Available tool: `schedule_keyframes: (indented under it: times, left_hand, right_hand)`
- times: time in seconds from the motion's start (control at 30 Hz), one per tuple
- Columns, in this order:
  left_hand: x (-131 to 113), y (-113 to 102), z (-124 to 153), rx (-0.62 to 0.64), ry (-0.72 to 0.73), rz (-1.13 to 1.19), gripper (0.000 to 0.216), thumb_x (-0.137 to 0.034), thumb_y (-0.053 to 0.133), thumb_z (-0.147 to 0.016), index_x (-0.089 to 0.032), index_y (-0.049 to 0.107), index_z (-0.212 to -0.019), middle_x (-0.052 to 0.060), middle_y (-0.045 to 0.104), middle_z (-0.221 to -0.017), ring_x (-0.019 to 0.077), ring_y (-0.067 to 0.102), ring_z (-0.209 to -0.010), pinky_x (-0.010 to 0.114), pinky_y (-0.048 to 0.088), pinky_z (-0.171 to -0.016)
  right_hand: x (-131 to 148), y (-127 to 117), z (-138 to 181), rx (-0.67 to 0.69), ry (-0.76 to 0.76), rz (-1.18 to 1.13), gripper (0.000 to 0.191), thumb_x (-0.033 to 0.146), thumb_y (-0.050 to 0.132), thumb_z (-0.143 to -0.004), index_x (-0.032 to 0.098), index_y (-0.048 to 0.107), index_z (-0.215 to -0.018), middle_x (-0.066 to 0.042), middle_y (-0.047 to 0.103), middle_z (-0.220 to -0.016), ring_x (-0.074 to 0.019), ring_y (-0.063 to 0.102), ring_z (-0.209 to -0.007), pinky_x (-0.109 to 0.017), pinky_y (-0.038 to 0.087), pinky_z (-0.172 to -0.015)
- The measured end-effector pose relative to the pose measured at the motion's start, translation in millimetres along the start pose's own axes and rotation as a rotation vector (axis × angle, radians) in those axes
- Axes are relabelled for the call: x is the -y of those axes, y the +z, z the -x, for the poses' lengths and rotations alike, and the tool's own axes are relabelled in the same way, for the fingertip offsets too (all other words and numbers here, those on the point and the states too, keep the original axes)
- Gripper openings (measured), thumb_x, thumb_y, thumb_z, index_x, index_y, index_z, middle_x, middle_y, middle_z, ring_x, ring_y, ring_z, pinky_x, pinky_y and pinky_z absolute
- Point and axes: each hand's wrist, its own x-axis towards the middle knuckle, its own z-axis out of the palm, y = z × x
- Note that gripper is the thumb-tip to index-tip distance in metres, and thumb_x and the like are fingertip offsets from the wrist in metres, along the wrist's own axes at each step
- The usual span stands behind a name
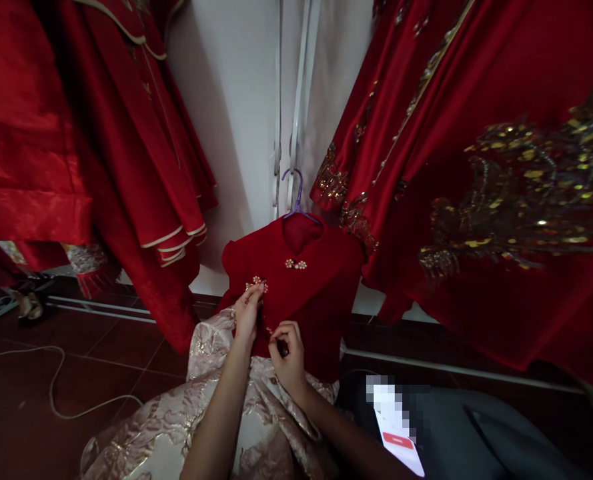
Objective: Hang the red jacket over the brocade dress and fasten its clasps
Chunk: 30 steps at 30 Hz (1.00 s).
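Note:
A short red jacket (311, 307) hangs in front of me on a purple hanger (297, 200). A beaded flower clasp (296, 265) sits below its neckline. At the jacket's left side, my left hand (247, 308) is closed in a pinch on the cloth edge, right at a second beaded clasp (257, 283). Lower down, my right hand (288, 353) is closed too, thumb and forefinger together against the jacket front beside some small beads. What lies between those right fingertips is hidden. A pale pink brocade skirt (216, 393) spreads below the jacket, under both forearms.
Red garments (121, 133) hang at the left, and a red gown with gold sequin work (521, 193) hangs at the right. A white metal rack (296, 100) stands against the wall. A lit phone (399, 433) rests at lower right. A cable (59, 373) crosses the tiled floor.

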Motion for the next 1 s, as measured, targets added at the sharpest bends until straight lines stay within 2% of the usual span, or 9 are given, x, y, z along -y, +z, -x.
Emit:
schedule_keyframes:
  times: [0.23, 0.5, 0.8, 0.9, 1.0]
  left_hand:
    - [1.1, -2.2, 0.1, -0.006, 0.023, -0.012, 0.038, -0.033, 0.076, -0.057, -0.014, 0.068, -0.089, 0.008, 0.069, -0.096, 0.0151, 0.063, -0.086, 0.025, 0.045, -0.077]
    - [1.6, -3.4, 1.0, -0.031, 0.066, -0.033, 0.031, -0.033, 0.074, -0.059, -0.016, 0.066, -0.084, 0.006, 0.07, -0.091, 0.0147, 0.064, -0.083, 0.022, 0.045, -0.069]
    - [6.5, -5.2, -1.1, -0.022, 0.059, 0.028, 0.03, -0.029, 0.072, -0.06, -0.014, 0.066, -0.085, 0.007, 0.07, -0.091, 0.013, 0.064, -0.084, 0.022, 0.045, -0.075]
    - [5.9, -4.0, 0.2, -0.026, 0.07, 0.043, 0.031, -0.031, 0.072, -0.06, -0.014, 0.065, -0.085, 0.006, 0.07, -0.09, 0.0121, 0.064, -0.08, 0.021, 0.044, -0.073]
    - [0.3, -1.1, 2.7, 0.004, 0.031, 0.064, 0.035, -0.04, 0.069, -0.065, -0.015, 0.064, -0.089, 0.006, 0.069, -0.093, 0.012, 0.063, -0.079, 0.021, 0.044, -0.07]
  right_hand:
    - [-1.3, 0.6, -0.2, 0.004, -0.003, 0.002, 0.021, 0.001, 0.045, -0.067, 0.02, 0.049, -0.076, -0.003, 0.047, -0.081, -0.0151, 0.048, -0.076, -0.026, 0.043, -0.063]
    - [0.3, 0.6, -0.3, 0.006, 0.0, -0.004, 0.022, 0.001, 0.045, -0.066, 0.02, 0.049, -0.077, -0.003, 0.047, -0.082, -0.0152, 0.048, -0.077, -0.026, 0.044, -0.064]
    - [0.1, 0.8, -0.3, 0.007, 0.009, -0.005, 0.022, 0.001, 0.044, -0.065, 0.02, 0.049, -0.076, -0.002, 0.047, -0.081, -0.0149, 0.048, -0.075, -0.025, 0.044, -0.063]
    - [-0.6, 0.7, -0.5, 0.009, 0.011, -0.003, 0.022, 0.001, 0.044, -0.065, 0.02, 0.049, -0.076, -0.002, 0.047, -0.081, -0.0149, 0.049, -0.075, -0.025, 0.044, -0.063]
    - [-1.3, 0.4, -0.2, 0.013, 0.009, 0.005, 0.022, 0.001, 0.044, -0.065, 0.02, 0.049, -0.076, -0.002, 0.047, -0.08, -0.015, 0.049, -0.075, -0.025, 0.044, -0.063]
